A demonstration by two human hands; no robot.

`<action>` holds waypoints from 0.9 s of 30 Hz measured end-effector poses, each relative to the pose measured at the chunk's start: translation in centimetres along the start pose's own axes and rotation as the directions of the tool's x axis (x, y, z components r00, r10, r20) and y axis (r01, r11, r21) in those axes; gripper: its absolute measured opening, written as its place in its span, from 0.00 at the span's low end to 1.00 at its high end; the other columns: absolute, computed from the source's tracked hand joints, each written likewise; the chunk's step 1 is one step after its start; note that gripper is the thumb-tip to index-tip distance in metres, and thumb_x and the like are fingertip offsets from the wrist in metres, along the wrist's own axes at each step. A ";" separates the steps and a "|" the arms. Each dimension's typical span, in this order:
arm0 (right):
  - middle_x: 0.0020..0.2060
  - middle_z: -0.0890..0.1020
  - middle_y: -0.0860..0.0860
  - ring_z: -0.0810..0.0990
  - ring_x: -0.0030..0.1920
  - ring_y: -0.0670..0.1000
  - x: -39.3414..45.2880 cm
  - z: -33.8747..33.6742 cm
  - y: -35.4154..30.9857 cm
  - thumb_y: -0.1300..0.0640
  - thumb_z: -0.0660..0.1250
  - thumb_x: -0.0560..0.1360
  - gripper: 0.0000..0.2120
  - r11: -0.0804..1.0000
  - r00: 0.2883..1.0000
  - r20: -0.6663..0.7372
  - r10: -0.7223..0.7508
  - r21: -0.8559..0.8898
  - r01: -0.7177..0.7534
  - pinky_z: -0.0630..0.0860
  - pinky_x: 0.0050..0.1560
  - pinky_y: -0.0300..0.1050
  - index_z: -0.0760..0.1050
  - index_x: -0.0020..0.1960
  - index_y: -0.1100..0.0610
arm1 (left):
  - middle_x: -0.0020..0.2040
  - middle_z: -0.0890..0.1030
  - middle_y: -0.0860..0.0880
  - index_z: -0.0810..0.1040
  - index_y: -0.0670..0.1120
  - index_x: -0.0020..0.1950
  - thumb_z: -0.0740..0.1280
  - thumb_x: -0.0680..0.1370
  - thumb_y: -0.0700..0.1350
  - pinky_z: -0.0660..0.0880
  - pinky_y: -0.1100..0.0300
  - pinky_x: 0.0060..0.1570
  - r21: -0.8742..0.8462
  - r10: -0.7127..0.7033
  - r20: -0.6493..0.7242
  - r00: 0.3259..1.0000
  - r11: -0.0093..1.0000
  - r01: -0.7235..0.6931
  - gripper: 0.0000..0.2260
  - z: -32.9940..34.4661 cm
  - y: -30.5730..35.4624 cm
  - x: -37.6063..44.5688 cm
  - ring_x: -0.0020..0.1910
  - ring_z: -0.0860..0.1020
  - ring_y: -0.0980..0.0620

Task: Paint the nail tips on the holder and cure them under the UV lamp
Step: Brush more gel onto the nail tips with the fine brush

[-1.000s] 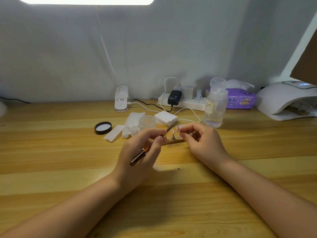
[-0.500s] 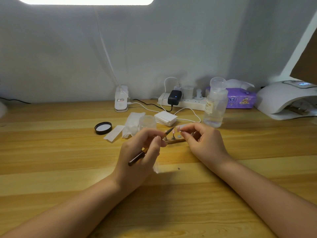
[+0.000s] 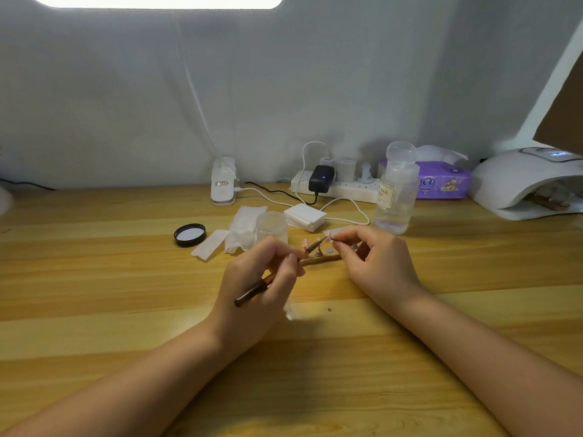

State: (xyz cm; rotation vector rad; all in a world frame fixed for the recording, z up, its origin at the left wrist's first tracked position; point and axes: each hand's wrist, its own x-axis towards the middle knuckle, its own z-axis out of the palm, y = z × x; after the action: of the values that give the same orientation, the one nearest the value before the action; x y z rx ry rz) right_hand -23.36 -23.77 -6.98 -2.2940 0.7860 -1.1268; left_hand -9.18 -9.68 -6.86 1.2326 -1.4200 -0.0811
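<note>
The left hand (image 3: 252, 279) grips a thin brush (image 3: 274, 275) like a pen, with the fingers curled around its dark handle. The brush tip points far and to the right, toward a small pink nail tip (image 3: 329, 235). The right hand (image 3: 375, 263) pinches this nail tip by its little stand between thumb and forefinger and holds it a little above the wooden holder (image 3: 318, 259). I cannot tell if the bristles touch the nail tip or stop just beside it.

The holder lies on the counter (image 3: 94, 294) between the two hands. Some more small stands are on it, and one other pink tip (image 3: 304, 242) is just left of the brush tip. Just beyond the left hand there is an open clear jar (image 3: 272, 223), with its black lid (image 3: 190, 234) further left and white wipes (image 3: 244, 228) between them. A clear bottle (image 3: 396, 192) stands beyond the right hand. The UV lamp (image 3: 523, 181) sits at the far right of the counter, well apart from the holder; something lies in its opening, but it is too small to name.

What could go wrong, in my judgement: the nail tip is very small and held only by a pinch, so pressure from the brush may turn it or push it out of the fingers. Wet polish may also smear on the fingertips, or the left hand may knock the stands on the holder, because it works so close over them.
</note>
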 end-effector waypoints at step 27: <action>0.35 0.81 0.42 0.74 0.31 0.46 0.0 0.0 0.1 0.60 0.70 0.74 0.05 0.999 1.000 -0.007 0.027 0.039 -0.027 0.69 0.30 0.35 0.82 0.48 0.52 | 0.38 0.82 0.52 0.81 0.46 0.48 0.62 0.76 0.47 0.76 0.62 0.36 -0.006 -0.009 0.012 1.000 1.000 0.009 0.09 0.0 -0.2 0.0 0.37 0.81 0.53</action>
State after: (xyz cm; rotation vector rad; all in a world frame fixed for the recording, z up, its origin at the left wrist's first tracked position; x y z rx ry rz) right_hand -23.41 -23.82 -6.99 -2.2423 0.7885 -1.1294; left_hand -9.12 -9.77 -6.99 1.2352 -1.4237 -0.0996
